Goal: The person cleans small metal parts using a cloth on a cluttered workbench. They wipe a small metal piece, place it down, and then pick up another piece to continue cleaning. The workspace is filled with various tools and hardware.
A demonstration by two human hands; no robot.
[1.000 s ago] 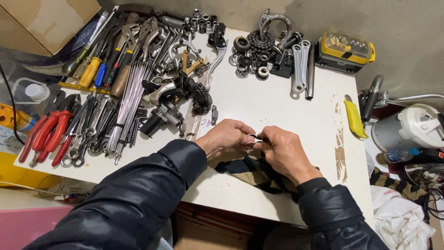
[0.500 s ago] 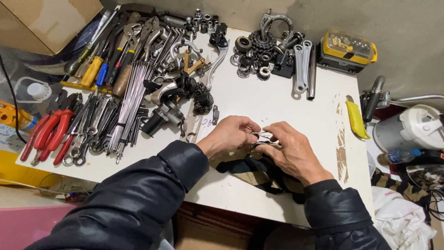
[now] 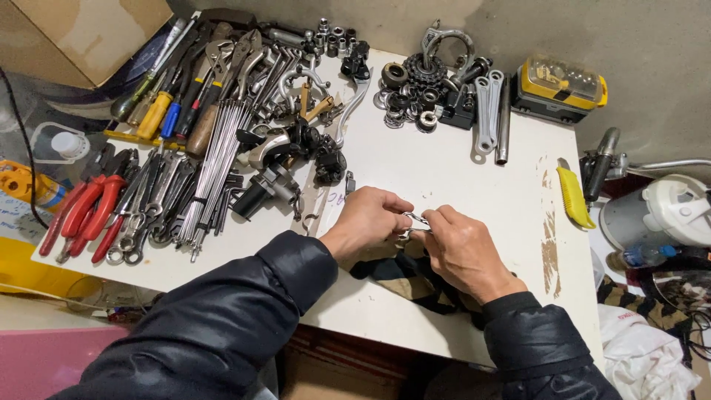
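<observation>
Small metal part (image 3: 413,222) pinched between left hand (image 3: 368,224) and right hand (image 3: 463,250).

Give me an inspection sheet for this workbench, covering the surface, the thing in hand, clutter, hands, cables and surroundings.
Surface: white table, scuffed brown along its right side.
Job's thing: small metal part pinched between both hands, above a dark cloth.
Clutter: red-handled pliers, bundle of thin steel rods, screwdrivers, sprockets and rings, flat wrenches, yellow knife.
Hands: left hand and right hand close together, both gripping the part; dark jacket sleeves.
Cables: black cable at far left.
Surroundings: yellow bit case, cardboard box, white appliance, concrete wall.
</observation>
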